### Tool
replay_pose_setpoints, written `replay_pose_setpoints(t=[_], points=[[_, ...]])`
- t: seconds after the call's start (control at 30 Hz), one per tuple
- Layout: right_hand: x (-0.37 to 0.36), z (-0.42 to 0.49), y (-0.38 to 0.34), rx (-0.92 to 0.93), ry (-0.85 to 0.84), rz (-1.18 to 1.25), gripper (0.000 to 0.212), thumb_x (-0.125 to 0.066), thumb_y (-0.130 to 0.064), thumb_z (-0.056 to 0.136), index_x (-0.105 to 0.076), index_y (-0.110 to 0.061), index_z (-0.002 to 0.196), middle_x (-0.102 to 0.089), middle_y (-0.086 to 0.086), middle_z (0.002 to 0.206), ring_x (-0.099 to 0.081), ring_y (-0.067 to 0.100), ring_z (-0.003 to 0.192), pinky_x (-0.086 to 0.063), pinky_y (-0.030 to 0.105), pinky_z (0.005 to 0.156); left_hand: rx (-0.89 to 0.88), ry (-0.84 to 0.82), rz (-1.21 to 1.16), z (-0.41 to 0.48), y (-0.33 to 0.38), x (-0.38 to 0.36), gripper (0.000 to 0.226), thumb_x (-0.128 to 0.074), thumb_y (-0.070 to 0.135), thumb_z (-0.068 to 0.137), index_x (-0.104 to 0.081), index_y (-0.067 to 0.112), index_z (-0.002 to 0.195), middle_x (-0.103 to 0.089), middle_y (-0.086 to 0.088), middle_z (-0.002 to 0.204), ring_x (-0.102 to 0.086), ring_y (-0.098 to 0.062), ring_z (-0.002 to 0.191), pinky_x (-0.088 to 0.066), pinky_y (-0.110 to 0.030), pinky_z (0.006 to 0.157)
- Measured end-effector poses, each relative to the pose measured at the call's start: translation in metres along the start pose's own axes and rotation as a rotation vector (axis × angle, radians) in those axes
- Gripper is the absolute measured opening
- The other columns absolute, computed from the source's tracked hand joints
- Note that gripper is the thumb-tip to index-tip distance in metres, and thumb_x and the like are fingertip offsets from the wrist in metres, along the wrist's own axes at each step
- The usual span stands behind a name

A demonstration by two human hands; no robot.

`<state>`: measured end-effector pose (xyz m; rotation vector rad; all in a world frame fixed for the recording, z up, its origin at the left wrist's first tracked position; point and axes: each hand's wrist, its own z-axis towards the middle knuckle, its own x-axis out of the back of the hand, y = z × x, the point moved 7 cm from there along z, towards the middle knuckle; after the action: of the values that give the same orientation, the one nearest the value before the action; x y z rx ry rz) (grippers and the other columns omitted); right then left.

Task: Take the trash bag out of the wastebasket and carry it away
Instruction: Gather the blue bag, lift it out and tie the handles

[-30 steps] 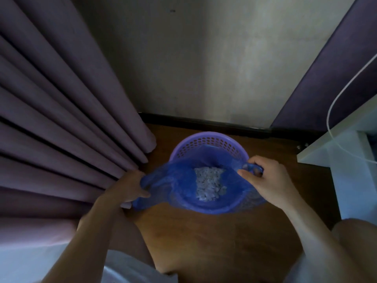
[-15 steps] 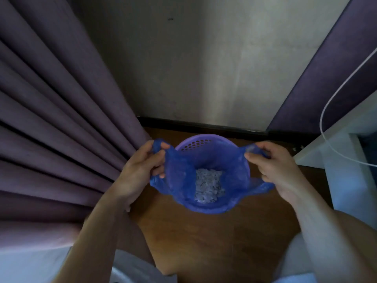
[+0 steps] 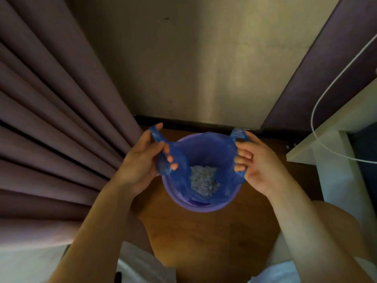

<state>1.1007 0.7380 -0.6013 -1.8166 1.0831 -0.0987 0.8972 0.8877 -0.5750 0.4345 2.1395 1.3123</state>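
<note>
A round purple wastebasket stands on the wooden floor below me. Inside it hangs a blue plastic trash bag with pale crumpled scraps at the bottom. My left hand grips the bag's left handle, whose loop sticks up past my fingers. My right hand grips the right handle in the same way. Both handles are pulled up and apart above the rim, so the bag's mouth stays wide. The basket's left and right rim are hidden behind the bag and my hands.
Purple curtain folds hang close on the left. A plain wall with a dark baseboard lies just behind the basket. A white desk edge with a white cable stands on the right. My knees frame the floor.
Both hands have lifted the bag's handles higher above the basket rim. The bag's edge has come off the near rim, which now shows bare purple.
</note>
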Motion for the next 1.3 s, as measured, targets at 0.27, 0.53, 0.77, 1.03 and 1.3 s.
replay_pose_setpoints(t=[0.27,0.53,0.77,1.03,1.3], points=[[0.008,-0.005,-0.044,0.499,0.209,-1.215,0.032,-0.053,-0.020,0.101,-0.055,-0.022,0.133,-0.066,0.002,0.100,-0.063,0.020,0.090,-0.053,0.037,0.080,-0.456,0.139,0.806,0.004,0.033,-0.007,0.020,-0.051,0.016,0.101,-0.063,0.006,0.089,-0.064,0.001,0.062,-0.059,-0.008,0.054,-0.048,-0.018,0.060],[0.014,0.003,-0.063,0.446,-0.022,-1.349,0.038,-0.058,-0.041,0.095,-0.068,-0.019,0.066,-0.066,-0.004,0.063,-0.061,0.006,0.061,-0.043,0.025,0.063,-0.494,0.161,0.512,0.007,0.029,0.003,0.024,-0.048,0.019,0.099,-0.064,0.001,0.098,-0.064,-0.006,0.121,-0.052,-0.012,0.129,-0.048,-0.031,0.100],[-0.029,0.014,-0.031,0.432,-0.509,-0.504,0.045,-0.062,-0.015,0.091,-0.055,-0.030,0.133,-0.067,0.003,0.130,-0.058,0.009,0.128,-0.044,0.026,0.109,-0.499,-0.131,0.230,0.017,0.027,-0.045,0.028,-0.052,0.019,0.095,-0.056,-0.006,0.105,-0.067,-0.011,0.088,-0.067,-0.026,0.082,-0.057,-0.040,0.079],[-0.064,0.013,0.020,0.533,-0.451,-0.765,0.064,-0.088,-0.028,0.073,-0.054,-0.030,0.127,-0.061,-0.016,0.076,-0.058,0.007,0.061,-0.047,0.025,0.058,-0.406,-0.194,-0.081,0.025,0.015,-0.069,0.014,-0.049,0.010,0.097,-0.063,0.011,0.099,-0.068,-0.010,0.095,-0.068,-0.024,0.087,-0.056,-0.038,0.083],[-0.073,0.017,0.022,0.688,-0.297,-0.803,0.029,-0.069,-0.042,0.088,-0.067,-0.014,0.084,-0.062,0.005,0.063,-0.057,0.017,0.057,-0.043,0.033,0.055,-0.507,-0.190,0.136,0.029,-0.020,-0.040,0.074,-0.079,0.040,0.077,-0.037,0.007,0.127,-0.063,-0.003,0.129,-0.057,-0.019,0.123,-0.047,-0.032,0.099]])
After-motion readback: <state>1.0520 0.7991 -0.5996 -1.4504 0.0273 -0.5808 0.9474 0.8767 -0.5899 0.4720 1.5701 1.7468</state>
